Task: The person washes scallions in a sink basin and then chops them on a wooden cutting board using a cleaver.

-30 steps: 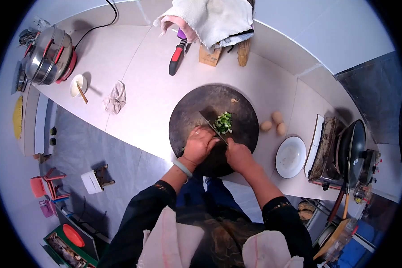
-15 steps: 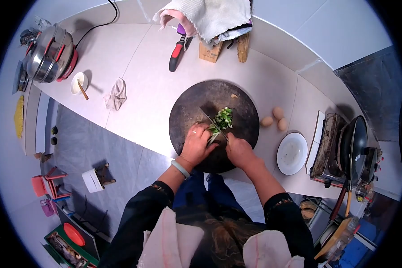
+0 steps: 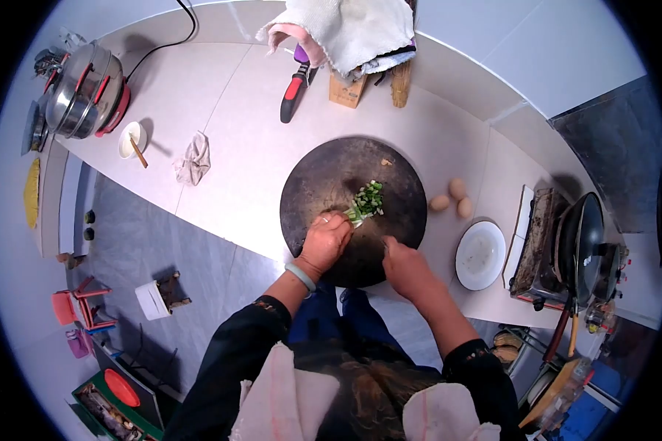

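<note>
Chopped scallions (image 3: pixel 368 198) lie in a small pile on the round dark cutting board (image 3: pixel 316 165). My left hand (image 3: pixel 325 241) rests on the board at the pile's lower left, its fingers closed over the uncut pale scallion stalks. At the board's lower right edge is my right hand (image 3: pixel 408 268), wrapped round the handle of the knife. The knife's blade is hard to make out against the dark board. A small tan piece (image 3: pixel 386 162) sits near the board's far edge.
Three eggs (image 3: pixel 456 198) and a white bowl (image 3: pixel 481 254) are right of the board, beside a gas stove (image 3: pixel 537 242) with a pan (image 3: pixel 588 235). Leftward lie a cloth (image 3: pixel 193 159), a small bowl (image 3: pixel 129 147) and a steamer (image 3: pixel 84 92). A red-black handled tool (image 3: pixel 293 95) lies behind.
My right hand has moved right and toward me with the knife, away from the scallions. The blade no longer crosses the pile. My left hand stays by the stalks.
</note>
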Available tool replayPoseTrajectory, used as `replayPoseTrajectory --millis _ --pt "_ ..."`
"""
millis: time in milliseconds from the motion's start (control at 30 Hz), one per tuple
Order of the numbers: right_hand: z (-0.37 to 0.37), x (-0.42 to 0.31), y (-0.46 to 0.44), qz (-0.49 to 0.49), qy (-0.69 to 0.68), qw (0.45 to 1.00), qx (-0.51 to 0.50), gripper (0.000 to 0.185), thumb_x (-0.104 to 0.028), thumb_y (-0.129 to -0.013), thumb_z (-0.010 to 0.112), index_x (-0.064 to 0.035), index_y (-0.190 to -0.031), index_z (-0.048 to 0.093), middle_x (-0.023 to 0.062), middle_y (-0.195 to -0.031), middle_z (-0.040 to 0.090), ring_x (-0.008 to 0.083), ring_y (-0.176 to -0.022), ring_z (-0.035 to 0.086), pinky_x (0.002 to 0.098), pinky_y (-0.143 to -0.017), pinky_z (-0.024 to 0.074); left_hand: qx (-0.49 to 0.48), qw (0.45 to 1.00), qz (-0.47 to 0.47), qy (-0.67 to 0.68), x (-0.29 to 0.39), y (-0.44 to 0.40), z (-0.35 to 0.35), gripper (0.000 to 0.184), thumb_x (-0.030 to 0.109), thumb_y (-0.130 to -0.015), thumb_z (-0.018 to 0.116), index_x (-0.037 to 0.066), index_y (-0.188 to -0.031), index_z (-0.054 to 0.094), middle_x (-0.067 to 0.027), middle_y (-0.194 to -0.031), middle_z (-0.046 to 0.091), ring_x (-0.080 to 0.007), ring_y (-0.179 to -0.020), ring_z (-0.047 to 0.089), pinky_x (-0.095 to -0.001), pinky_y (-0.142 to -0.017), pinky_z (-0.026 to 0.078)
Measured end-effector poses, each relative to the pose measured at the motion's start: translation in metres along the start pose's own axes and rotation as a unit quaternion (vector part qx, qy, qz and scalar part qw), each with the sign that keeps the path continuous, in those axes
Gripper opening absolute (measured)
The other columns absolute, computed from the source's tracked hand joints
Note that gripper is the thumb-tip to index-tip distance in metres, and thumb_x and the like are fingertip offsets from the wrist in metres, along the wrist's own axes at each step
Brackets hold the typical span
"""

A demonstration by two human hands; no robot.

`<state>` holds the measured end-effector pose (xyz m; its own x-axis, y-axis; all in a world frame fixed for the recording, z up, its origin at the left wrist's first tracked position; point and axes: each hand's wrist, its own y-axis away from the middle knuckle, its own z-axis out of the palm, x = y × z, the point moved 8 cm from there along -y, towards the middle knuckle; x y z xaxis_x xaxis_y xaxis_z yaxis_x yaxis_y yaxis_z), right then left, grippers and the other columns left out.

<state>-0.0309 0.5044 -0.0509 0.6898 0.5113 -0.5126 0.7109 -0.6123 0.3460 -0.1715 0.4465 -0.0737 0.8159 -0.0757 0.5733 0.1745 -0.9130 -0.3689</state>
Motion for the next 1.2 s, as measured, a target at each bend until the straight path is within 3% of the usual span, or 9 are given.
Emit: replayPoseTrajectory --millis 200,300,400,500,833,1200 --pt "0.013 0.004 0.015 -0.009 0.054 0.998 -0.025 0.026 -0.007 -0.082 0.049 -0.0025 -0.108 0.050 0.0212 -0.088 0.063 0.0384 -0.081 0.062 0.0469 -0.069 0.0504 -0.020 1.000 0.000 -0.007 -0.004 -0.001 0.003 0.008 0.008 -0.073 0.064 0.006 -0.080 0.062 -0.0082 -0.086 0.060 -0.0258 -0.081 0.059 -0.0349 -0.076 0.046" --pt "0.010 0.000 0.016 -0.016 0.055 0.998 -0.020 0.019 -0.004 -0.081 0.048 -0.0003 -0.100 0.049 0.0224 -0.084 0.063 0.0397 -0.078 0.063 0.0477 -0.067 0.0511 -0.040 0.999 -0.017 0.025 -0.008 -0.002 0.006 0.026 0.005 -0.068 0.067 0.005 -0.095 0.065 -0.0116 -0.096 0.063 -0.0308 -0.091 0.060 -0.0375 -0.082 0.047" --pt "0.008 -0.001 0.013 -0.004 0.064 0.997 -0.052 0.016 -0.004 -0.081 0.048 -0.0004 -0.096 0.048 0.0234 -0.083 0.062 0.0399 -0.078 0.063 0.0483 -0.067 0.0509 -0.046 0.998 -0.023 0.032 -0.008 -0.003 0.005 0.024 0.004 -0.070 0.067 0.004 -0.094 0.065 -0.0119 -0.097 0.063 -0.0310 -0.092 0.060 -0.0381 -0.082 0.048" --pt "0.010 -0.003 0.004 0.006 0.069 0.995 -0.075 0.015 -0.004 -0.081 0.049 -0.0007 -0.095 0.047 0.0238 -0.081 0.063 0.0403 -0.077 0.063 0.0489 -0.068 0.0506 -0.004 1.000 -0.004 0.016 -0.009 -0.004 0.004 0.009 0.007 -0.073 0.065 0.005 -0.081 0.063 -0.0095 -0.087 0.062 -0.0267 -0.085 0.061 -0.0350 -0.078 0.049" --pt "0.020 0.016 -0.014 0.009 0.013 1.000 0.023 0.022 -0.007 -0.082 0.049 -0.0028 -0.104 0.050 0.0219 -0.082 0.064 0.0384 -0.079 0.063 0.0475 -0.071 0.0500 0.016 0.999 0.006 0.044 -0.009 -0.002 0.000 0.006 0.006 -0.073 0.063 0.005 -0.079 0.062 -0.0095 -0.085 0.061 -0.0278 -0.086 0.060 -0.0357 -0.078 0.049" --pt "0.014 -0.006 0.016 0.011 0.050 0.997 -0.066 0.019 -0.004 -0.081 0.048 -0.0001 -0.099 0.049 0.0237 -0.081 0.063 0.0407 -0.077 0.062 0.0491 -0.069 0.0500 0.026 0.999 0.001 0.045 -0.009 0.001 0.001 0.009 0.007 -0.074 0.063 0.004 -0.083 0.063 -0.0095 -0.092 0.062 -0.0285 -0.090 0.060 -0.0356 -0.080 0.049"
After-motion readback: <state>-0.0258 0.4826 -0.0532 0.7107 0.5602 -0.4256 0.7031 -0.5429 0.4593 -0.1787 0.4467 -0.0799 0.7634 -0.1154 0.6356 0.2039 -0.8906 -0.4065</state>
